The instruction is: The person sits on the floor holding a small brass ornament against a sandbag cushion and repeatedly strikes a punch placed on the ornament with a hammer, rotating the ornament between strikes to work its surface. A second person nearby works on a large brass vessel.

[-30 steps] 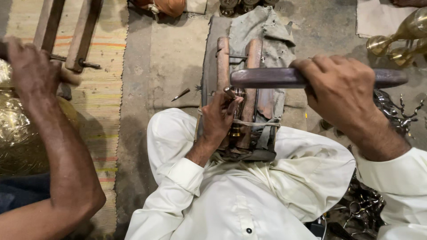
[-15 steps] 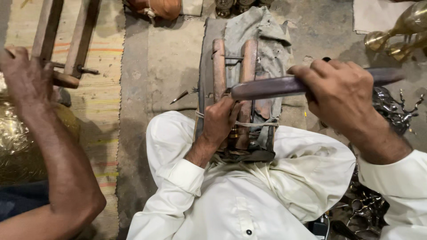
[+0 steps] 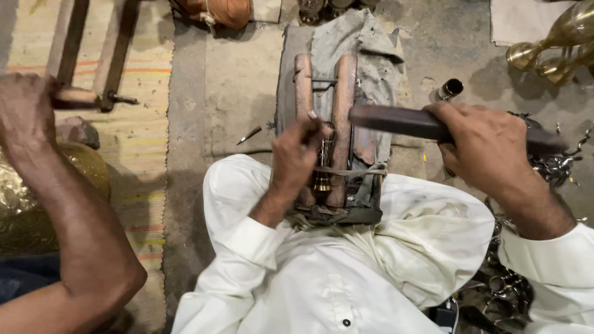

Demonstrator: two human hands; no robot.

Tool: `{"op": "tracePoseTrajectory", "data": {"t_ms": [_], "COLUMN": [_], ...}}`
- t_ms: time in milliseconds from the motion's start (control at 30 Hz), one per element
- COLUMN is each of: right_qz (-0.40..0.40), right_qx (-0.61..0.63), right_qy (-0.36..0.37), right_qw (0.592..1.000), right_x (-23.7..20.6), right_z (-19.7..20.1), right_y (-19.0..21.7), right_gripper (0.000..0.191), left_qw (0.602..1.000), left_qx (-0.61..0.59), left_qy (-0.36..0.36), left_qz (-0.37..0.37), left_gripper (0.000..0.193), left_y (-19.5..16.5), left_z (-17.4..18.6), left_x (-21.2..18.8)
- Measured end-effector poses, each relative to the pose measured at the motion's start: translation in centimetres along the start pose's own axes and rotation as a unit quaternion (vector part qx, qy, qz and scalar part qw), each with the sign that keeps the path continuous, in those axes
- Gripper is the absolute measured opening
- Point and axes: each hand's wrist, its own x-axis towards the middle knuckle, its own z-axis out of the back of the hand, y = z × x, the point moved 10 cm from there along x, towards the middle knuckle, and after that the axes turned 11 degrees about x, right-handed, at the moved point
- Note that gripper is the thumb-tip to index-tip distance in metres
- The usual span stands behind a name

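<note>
My left hand (image 3: pixel 296 150) pinches the top of a small brass piece (image 3: pixel 322 174). The piece stands upright between the two bars of a wooden clamp (image 3: pixel 344 86), with a cord tied across the bars. The clamp lies on a grey cloth (image 3: pixel 377 55) in front of my white-clad legs. My right hand (image 3: pixel 489 151) grips a long dark flat bar (image 3: pixel 396 121). It holds the bar level over the clamp, with the bar's tip just right of my left fingers.
At the left, another person's hand (image 3: pixel 25 111) grips a wooden handle (image 3: pixel 77 98) beside a wooden frame (image 3: pixel 114 43) and a striped mat (image 3: pixel 145 124). Brass vessels (image 3: pixel 557 43) stand at the top right, and several metal parts (image 3: pixel 550 167) are heaped at the right. A small metal tube (image 3: pixel 450 88) lies on the floor.
The dark bar has slid a little to the right and down with my right hand. My left hand has stayed on the brass piece. The other person's hand has shifted slightly left.
</note>
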Motion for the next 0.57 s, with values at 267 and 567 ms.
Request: {"op": "tracePoseTrajectory", "data": {"t_ms": [267,567], "right_qz": [-0.147,-0.128], "right_qx": [0.233,0.25], "right_qy": [0.026,-0.165], "right_qw": [0.961,0.945], "right_x": [-2.0,-4.9], "right_z": [-6.4,-6.8], "right_y": [-3.8,-5.2], "right_gripper": [0.054,0.039], "left_qw": [0.963,0.93], "left_qx": [0.051,0.13], "left_qy": [0.205,0.285], "left_qz": [-0.167,-0.192], "left_gripper": [0.035,0.044], "left_y": [-2.9,-2.9], "left_z": [-2.2,-4.5], "left_x": [3.5,3.8]}}
